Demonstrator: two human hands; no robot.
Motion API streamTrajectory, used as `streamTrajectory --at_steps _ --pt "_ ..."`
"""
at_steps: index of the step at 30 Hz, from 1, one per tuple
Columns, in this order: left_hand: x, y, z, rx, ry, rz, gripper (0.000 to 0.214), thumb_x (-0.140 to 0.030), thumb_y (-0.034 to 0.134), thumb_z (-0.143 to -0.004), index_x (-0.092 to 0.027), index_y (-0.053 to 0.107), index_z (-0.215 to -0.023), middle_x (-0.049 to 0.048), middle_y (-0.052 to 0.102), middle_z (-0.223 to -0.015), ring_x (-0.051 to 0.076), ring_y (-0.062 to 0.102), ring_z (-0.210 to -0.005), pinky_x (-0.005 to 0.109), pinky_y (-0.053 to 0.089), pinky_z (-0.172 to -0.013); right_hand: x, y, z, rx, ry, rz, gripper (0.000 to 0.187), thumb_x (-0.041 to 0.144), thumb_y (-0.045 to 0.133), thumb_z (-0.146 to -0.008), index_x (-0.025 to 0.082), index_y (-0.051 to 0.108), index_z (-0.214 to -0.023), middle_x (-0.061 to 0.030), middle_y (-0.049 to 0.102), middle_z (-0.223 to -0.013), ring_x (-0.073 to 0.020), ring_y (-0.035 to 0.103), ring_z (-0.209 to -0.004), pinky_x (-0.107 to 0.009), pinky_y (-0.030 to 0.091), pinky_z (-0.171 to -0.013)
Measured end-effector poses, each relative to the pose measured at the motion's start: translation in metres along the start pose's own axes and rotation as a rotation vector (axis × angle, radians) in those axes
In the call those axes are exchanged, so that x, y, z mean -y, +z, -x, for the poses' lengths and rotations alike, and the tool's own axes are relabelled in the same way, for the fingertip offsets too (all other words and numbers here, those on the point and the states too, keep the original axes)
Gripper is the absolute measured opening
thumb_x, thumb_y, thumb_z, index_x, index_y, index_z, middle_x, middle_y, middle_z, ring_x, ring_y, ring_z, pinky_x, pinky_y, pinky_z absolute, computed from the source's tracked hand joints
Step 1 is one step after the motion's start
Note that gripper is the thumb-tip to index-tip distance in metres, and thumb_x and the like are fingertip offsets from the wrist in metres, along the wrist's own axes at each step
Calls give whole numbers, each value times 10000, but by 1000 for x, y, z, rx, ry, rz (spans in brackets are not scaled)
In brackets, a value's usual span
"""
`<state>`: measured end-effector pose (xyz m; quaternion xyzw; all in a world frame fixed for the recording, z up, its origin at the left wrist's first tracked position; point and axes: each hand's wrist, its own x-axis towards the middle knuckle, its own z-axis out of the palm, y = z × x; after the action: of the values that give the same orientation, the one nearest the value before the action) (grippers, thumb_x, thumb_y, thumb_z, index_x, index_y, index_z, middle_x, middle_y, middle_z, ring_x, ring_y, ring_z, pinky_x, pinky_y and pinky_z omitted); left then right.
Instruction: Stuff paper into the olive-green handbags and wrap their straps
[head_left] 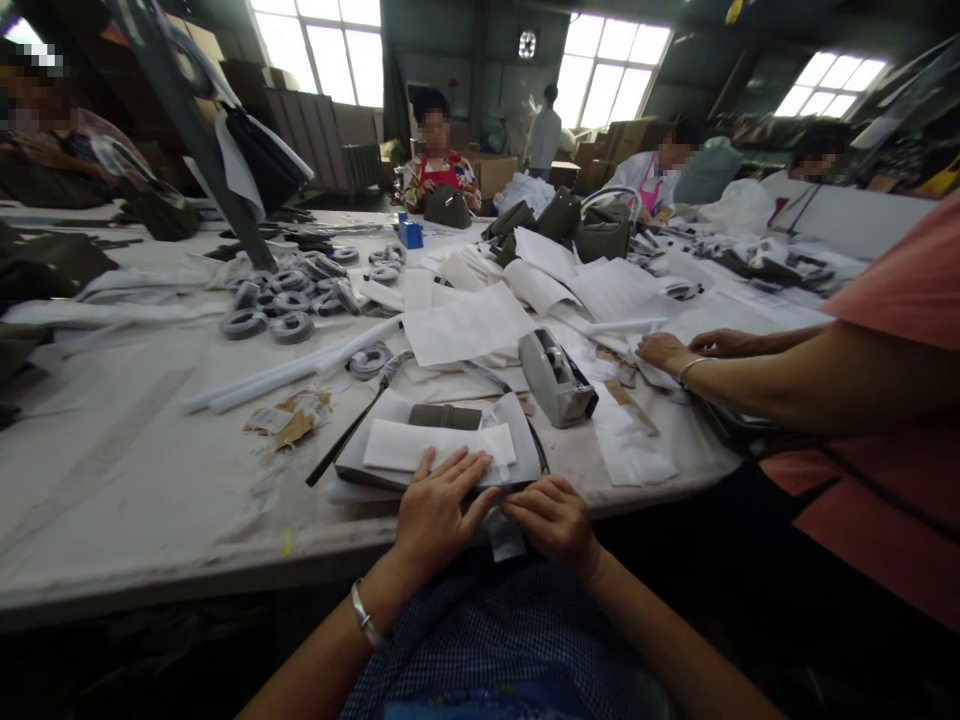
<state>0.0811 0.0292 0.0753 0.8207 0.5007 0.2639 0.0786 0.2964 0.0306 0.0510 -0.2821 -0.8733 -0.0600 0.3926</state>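
In front of me at the table's near edge lies a dark olive handbag (pixel 445 416), flat and partly wrapped in white sheeting. A folded white foam sheet (pixel 427 446) rests across it. My left hand (pixel 444 503) presses on this sheet with its fingers stretched out. A strip of clear tape (pixel 507 536) runs over the bag's near edge and hangs down. Beside the left thumb, my right hand (pixel 556 522) has its fingers pinched together at the strip. The bag's dark strap (pixel 345 437) sticks out to the left.
A grey tape dispenser (pixel 553 378) stands just behind the bag. White sheets (pixel 469 322), grey strap rolls (pixel 291 300) and white tubes (pixel 300 368) cover the table (pixel 135 450) beyond. A co-worker's arm (pixel 757 365) reaches in from the right. Other people sit opposite.
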Motion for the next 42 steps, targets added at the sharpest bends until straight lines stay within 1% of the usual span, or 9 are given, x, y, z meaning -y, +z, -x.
streamTrajectory --at_steps 3,7,12,16,20,25,35,39,42 --pt "1 12 2 -82 35 -78 432 -436 582 -930 -309 552 -1341 9 603 -1366 246 545 -1284 532 248 -1183 -4 2 2 5 -19 16 147 98 616 -907 191 695 -989 -14 756 -884 -146 636 -737 -334 455 -739" --pt "5 24 5 -160 75 -171 391 -324 563 -955 -330 545 -1345 -12 610 -1350 223 566 -1261 511 264 -1182 -2 -2 18 41 -44 8 230 79 554 -935 188 682 -1091 -37 759 -1010 -154 675 -857 -359 491 -866" --pt "8 29 7 -186 93 -227 394 -289 535 -970 -330 528 -1362 -17 605 -1349 218 551 -1278 510 264 -1185 10 -6 56 120 44 9 334 163 618 -925 168 618 -1259 -104 700 -1211 -206 641 -1130 -417 484 -1028" --pt "9 32 8 -191 106 -252 414 -299 522 -975 -321 502 -1387 -10 585 -1368 221 531 -1299 511 245 -1193 15 8 69 201 40 39 377 118 566 -938 186 593 -1308 -107 652 -1297 -236 597 -1219 -473 467 -1059" --pt "10 35 10 -199 116 -260 437 -280 509 -980 -322 468 -1413 -16 580 -1374 205 511 -1318 502 200 -1214 13 24 55 101 38 0 321 75 527 -948 200 651 -1216 -63 732 -1147 -206 681 -1063 -438 505 -1008" --pt "10 37 10 -225 124 -272 417 -286 459 -999 -306 473 -1415 11 580 -1369 213 509 -1319 497 141 -1229 22 22 29 -9 102 -76 225 78 541 -944 187 699 -1062 -40 774 -959 -171 727 -891 -342 566 -883" --pt "12 45 10 -252 114 -260 435 -211 443 -1001 -332 465 -1418 -18 569 -1381 196 498 -1329 469 104 -1235 59 17 33 -22 232 -155 254 82 508 -946 207 711 -1033 -33 775 -987 -172 732 -944 -321 570 -911" --pt "12 46 11 -221 113 -260 451 -213 450 -998 -326 442 -1435 5 566 -1386 206 487 -1340 495 120 -1229 60 5 17 -11 227 -158 252 97 500 -952 216 714 -1012 -27 779 -957 -162 739 -894 -307 566 -901" --pt "11 45 11 -199 113 -268 474 -209 469 -987 -318 427 -1447 19 555 -1401 215 472 -1353 516 160 -1220 50 -5 -2 6 196 -144 249 94 507 -946 220 712 -1011 -18 778 -949 -148 736 -874 -296 555 -897"
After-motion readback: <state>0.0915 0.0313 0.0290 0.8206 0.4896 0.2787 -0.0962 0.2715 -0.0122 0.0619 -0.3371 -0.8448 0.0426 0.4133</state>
